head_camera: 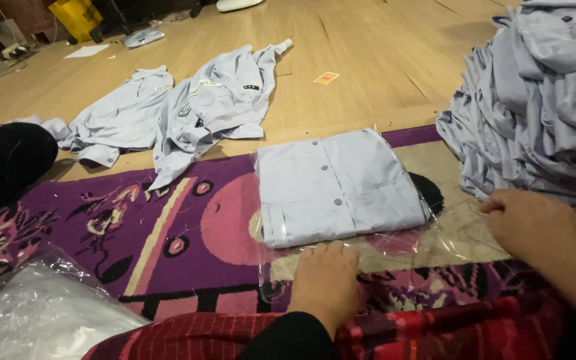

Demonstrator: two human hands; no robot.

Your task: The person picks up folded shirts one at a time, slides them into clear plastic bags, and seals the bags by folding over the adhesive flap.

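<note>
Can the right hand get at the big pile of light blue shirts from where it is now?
Probably yes. The right hand rests on the clear plastic bag right beside the pile of shirts, with nothing lying between them.

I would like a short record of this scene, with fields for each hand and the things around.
left hand: flat on the clear plastic bag, near edge
right hand: closed, pinching the bag's right end
in bag: folded pale blue buttoned shirt
under bag: purple patterned rug
right: pile of pale blue shirts
floor: two unfolded pale blue shirts
</note>
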